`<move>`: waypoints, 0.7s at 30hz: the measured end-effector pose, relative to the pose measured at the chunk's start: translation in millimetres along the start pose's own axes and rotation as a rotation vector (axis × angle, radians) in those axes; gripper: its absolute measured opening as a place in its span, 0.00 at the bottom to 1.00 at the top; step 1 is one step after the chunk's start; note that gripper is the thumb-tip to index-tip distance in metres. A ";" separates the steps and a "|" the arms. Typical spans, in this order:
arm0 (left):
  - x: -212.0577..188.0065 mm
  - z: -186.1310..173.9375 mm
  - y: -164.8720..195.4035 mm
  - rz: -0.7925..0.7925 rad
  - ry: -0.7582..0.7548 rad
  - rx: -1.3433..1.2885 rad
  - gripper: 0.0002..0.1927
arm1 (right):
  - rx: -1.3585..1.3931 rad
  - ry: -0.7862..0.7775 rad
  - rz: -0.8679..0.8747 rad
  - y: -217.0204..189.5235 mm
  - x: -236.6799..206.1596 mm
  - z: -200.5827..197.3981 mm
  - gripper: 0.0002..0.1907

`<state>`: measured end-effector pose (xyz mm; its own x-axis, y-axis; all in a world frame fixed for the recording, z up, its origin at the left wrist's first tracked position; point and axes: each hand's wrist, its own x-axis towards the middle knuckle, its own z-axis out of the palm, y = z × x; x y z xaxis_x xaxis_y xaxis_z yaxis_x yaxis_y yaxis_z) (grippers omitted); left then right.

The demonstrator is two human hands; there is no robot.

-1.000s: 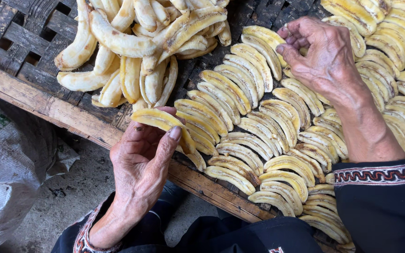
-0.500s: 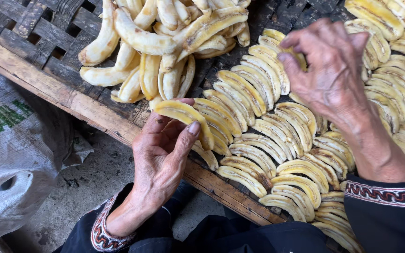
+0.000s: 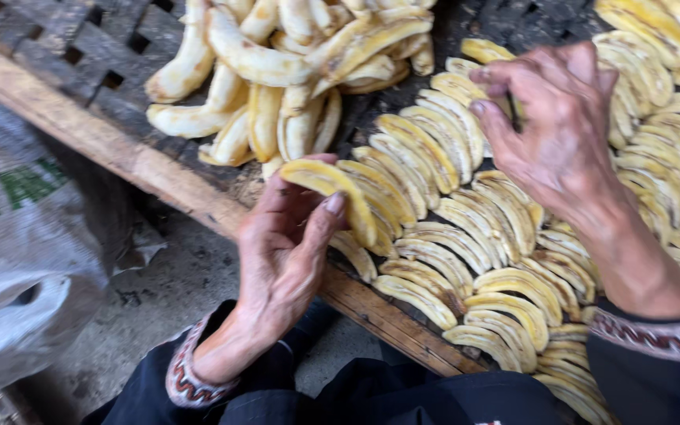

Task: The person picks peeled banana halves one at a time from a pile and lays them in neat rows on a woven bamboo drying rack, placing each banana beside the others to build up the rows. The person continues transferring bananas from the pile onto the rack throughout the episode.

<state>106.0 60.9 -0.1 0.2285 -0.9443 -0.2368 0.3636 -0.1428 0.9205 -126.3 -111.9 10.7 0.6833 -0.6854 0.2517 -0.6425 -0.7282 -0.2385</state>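
My left hand (image 3: 286, 244) holds a yellow banana slice (image 3: 332, 189) by its end, just above the wooden edge of the woven tray (image 3: 80, 134). My right hand (image 3: 560, 134) rests fingers-down on the overlapping rows of banana slices (image 3: 450, 244), touching the slices at the far end of a row. A heap of peeled whole bananas (image 3: 277, 71) lies on the tray beyond my left hand.
More rows of slices (image 3: 670, 94) fill the tray at the right. A grey woven plastic sack (image 3: 17, 252) lies on the concrete floor (image 3: 167, 291) at the left. My dark sleeves with patterned cuffs are at the bottom.
The view has shifted, so the tray and sack sit further right. My left hand keeps its slice near the row's near end. My right hand has stayed on the far slices.
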 end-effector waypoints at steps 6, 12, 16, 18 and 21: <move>2.0 13.7 0.7 0.009 -0.029 0.094 0.19 | 0.742 -0.232 0.076 -73.8 -11.3 0.3 0.18; -7.9 14.0 6.9 0.104 -0.106 0.180 0.28 | 0.973 -0.258 0.387 -52.1 -14.8 -4.2 0.12; -4.5 0.9 8.6 0.038 -0.016 0.094 0.25 | 0.501 -0.058 0.445 25.4 7.3 -37.2 0.10; -3.7 -3.9 10.0 0.022 0.009 0.055 0.23 | 0.219 -0.086 0.309 59.0 16.9 -38.1 0.10; -6.0 -6.6 13.2 0.049 0.024 0.139 0.22 | 0.196 -0.071 0.170 87.5 17.0 -22.5 0.11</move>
<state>115.4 66.7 11.4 0.2653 -0.9440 -0.1963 0.2229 -0.1380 0.9650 -178.7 -187.2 15.2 0.5981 -0.7911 0.1280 -0.6755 -0.5837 -0.4507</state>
